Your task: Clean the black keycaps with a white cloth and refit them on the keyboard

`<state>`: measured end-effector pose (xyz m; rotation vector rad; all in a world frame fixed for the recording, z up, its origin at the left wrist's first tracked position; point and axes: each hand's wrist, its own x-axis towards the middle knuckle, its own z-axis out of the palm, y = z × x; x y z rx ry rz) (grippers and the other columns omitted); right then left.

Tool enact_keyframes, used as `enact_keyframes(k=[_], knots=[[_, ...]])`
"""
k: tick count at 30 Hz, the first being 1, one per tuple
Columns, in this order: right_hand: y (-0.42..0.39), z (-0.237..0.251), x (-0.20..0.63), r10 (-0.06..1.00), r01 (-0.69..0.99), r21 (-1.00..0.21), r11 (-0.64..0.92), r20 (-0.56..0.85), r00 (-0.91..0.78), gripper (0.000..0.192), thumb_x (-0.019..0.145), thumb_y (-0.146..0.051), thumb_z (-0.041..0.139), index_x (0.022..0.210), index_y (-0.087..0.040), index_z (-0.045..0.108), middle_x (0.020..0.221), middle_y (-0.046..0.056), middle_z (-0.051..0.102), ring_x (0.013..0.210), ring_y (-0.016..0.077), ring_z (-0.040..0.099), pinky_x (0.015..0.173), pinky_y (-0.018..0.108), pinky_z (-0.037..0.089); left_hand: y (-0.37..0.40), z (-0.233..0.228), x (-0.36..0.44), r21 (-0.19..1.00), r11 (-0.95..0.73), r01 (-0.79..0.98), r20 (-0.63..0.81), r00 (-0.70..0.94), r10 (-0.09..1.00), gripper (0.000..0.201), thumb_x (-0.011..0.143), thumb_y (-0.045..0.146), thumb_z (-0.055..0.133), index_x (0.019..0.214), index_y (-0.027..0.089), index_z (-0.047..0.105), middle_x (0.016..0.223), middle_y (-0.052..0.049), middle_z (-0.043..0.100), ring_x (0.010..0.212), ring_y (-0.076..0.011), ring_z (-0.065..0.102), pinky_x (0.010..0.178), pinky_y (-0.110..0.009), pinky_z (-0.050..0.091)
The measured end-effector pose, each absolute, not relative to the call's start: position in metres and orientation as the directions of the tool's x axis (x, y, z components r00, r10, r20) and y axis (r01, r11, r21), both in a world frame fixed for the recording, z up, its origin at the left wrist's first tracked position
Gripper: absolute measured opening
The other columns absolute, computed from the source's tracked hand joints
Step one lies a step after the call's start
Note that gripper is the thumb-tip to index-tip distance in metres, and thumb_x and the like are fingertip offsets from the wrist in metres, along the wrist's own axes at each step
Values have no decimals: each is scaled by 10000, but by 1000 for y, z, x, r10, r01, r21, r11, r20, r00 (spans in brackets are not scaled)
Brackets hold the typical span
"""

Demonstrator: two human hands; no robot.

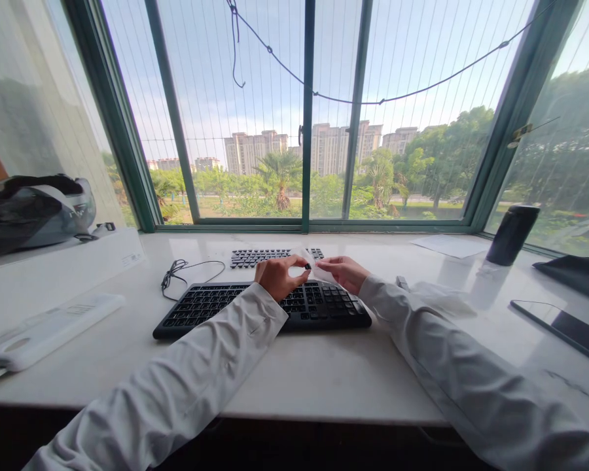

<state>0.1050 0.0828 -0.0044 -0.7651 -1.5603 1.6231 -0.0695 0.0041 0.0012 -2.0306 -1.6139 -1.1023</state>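
Above a black keyboard [201,306], my left hand [281,276] pinches a small black keycap [307,266] between thumb and fingers. My right hand [344,271] is closed on a thin white wipe [324,273], which reaches across to the left fingertips and the keycap. Much of the keyboard seems bare of its caps, while the number pad at its right end has them on. Behind my hands, loose black keycaps [255,258] lie in rows on the white table; some are hidden by the left hand and the wipe.
A coiled cable [173,273] lies left of the keyboard. At right are clear plastic wrapping [444,299], a small grey item [402,283], white paper [449,246], a black bottle [512,235] and a dark flat device [567,330]. A white box [110,252] stands left.
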Motion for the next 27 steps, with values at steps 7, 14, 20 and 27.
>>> enact_keyframes(k=[7, 14, 20, 27], knots=[[66, -7, 92, 797, -246, -969, -35, 122, -591, 342, 575, -410, 778, 766, -159, 645, 726, 27, 639, 654, 114, 578, 663, 242, 461, 0, 2, -67, 156, -352, 923, 801, 90, 592, 253, 773, 467, 563, 931, 304, 675, 814, 53, 715, 704, -114, 652, 630, -200, 431], [59, -6, 92, 745, -236, -972, -4, 154, -649, 304, 609, -401, 759, 780, -173, 656, 708, -6, 592, 615, 71, 507, 624, 204, 411, 0, 0, -69, 139, -412, 900, 819, 129, 559, 305, 778, 493, 556, 925, 257, 681, 683, 34, 691, 582, -90, 614, 599, -182, 414], [58, -5, 92, 789, -241, -968, 66, 199, -582, 362, 620, -496, 711, 717, -149, 677, 664, 14, 632, 651, 120, 553, 661, 249, 415, -1, 3, -69, 178, -451, 874, 822, 120, 557, 303, 799, 512, 530, 925, 285, 687, 786, 53, 714, 537, -67, 587, 592, -179, 418], [63, -5, 96, 803, -203, -977, 61, 169, -572, 420, 581, -518, 723, 739, -130, 690, 630, 29, 650, 546, 117, 541, 558, 244, 385, -1, 3, -67, 206, -403, 892, 802, 82, 592, 313, 782, 543, 533, 909, 305, 693, 852, 56, 719, 616, -85, 627, 643, -187, 445]])
